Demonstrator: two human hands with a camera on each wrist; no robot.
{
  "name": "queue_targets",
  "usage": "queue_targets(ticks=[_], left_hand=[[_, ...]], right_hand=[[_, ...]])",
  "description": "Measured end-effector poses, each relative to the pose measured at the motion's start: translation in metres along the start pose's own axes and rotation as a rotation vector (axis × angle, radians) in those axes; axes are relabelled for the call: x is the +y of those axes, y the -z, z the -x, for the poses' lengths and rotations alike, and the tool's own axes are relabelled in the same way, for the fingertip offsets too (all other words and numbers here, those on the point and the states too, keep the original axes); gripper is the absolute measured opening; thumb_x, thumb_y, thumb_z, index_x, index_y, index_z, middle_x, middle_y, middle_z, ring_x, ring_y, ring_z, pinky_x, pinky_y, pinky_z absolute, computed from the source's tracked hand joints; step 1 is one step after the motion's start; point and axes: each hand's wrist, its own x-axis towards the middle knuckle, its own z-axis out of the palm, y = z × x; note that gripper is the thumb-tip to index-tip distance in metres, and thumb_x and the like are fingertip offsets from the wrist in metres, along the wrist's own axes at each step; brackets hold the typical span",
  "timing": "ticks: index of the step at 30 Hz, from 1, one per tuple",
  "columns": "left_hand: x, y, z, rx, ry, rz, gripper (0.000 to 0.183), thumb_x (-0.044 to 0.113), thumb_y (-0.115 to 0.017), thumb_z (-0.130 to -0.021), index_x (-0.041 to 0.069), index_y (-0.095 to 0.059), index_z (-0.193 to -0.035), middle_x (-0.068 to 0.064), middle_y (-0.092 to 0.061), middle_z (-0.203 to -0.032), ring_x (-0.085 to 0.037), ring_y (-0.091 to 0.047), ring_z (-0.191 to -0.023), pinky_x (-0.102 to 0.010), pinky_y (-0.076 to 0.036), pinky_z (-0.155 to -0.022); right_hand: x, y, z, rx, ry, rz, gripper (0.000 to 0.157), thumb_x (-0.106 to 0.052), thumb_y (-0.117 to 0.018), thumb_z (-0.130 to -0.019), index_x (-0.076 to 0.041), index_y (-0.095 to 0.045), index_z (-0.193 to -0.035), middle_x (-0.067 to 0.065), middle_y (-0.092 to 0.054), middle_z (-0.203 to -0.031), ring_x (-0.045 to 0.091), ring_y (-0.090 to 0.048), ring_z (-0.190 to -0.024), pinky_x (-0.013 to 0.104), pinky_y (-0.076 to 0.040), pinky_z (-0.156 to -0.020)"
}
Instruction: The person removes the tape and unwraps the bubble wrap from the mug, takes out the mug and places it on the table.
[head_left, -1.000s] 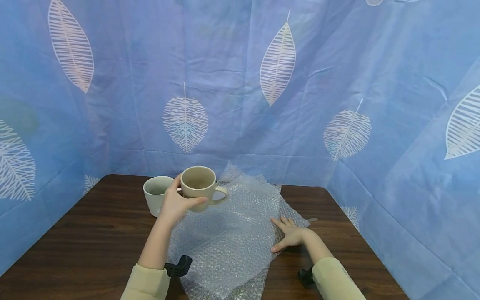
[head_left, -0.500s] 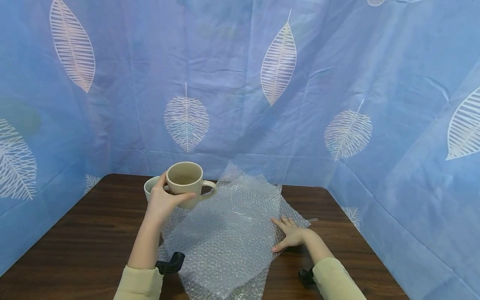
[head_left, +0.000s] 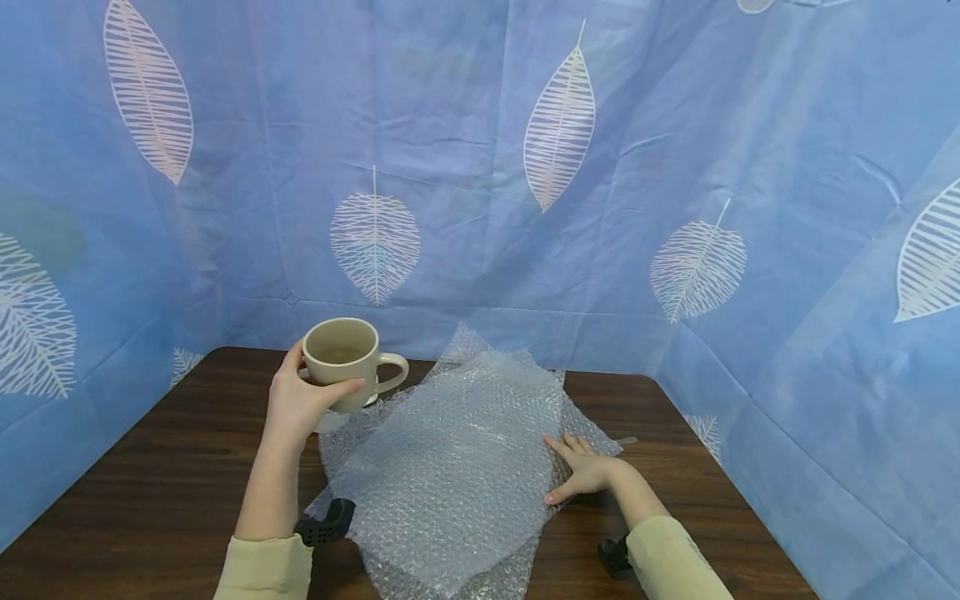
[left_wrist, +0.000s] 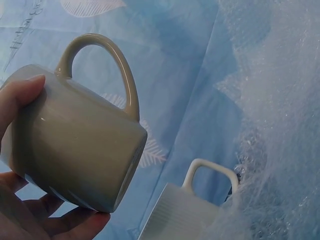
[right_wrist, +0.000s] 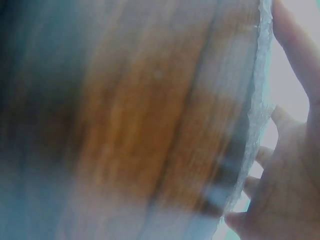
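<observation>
My left hand (head_left: 298, 402) grips a beige mug (head_left: 347, 372) by its body, raised over the back left of the table, its mouth up and handle toward the right. In the left wrist view the thumb lies on one side of the mug and the fingers on the other. Behind it, a white ribbed mug (left_wrist: 182, 216) stands largely hidden in the head view, its handle beside the wrap. Layered sheets of bubble wrap (head_left: 457, 475) lie across the middle. With fingers spread, my right hand (head_left: 588, 473) rests on their right edge.
Dark wooden table (head_left: 142, 475) under everything, with rounded back corners. A blue leaf-patterned cloth (head_left: 465, 167) hangs close behind and along both sides. A small strip (head_left: 627, 440) sticks out at the wrap's right corner.
My left hand has carried the beige mug leftward and slightly up, so it now covers most of the white mug. The wrap's left edge has come more into view. My right hand stays put.
</observation>
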Motion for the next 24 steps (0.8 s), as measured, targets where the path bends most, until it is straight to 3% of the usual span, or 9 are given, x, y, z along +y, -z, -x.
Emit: queue_targets(ticks=[8,24], left_hand=[[-0.001,0.011,-0.001,0.050,-0.005,0.009,0.099,0.020,-0.089,-0.068,0.016,-0.033,-0.149,-0.012,-0.042,-0.140,-0.033,-0.043,-0.124,-0.059,-0.039,-0.094],[0.000,0.035,0.001,0.156,0.054,-0.080,0.105,0.029,-0.089,-0.068,0.018,-0.026,-0.153,-0.011,-0.037,-0.147,-0.034,-0.036,-0.130,-0.061,-0.036,-0.097]], right_hand=[[0.002,-0.001,-0.002,0.001,0.002,0.007,0.111,-0.053,-0.079,-0.072,-0.011,-0.017,-0.154,0.030,-0.005,-0.154,0.053,-0.002,-0.137,0.079,-0.009,-0.094],[0.003,0.000,-0.003,0.004,0.011,0.016,0.111,-0.053,-0.079,-0.072,-0.011,-0.018,-0.154,0.030,-0.005,-0.154,0.054,-0.002,-0.137,0.080,-0.008,-0.093]])
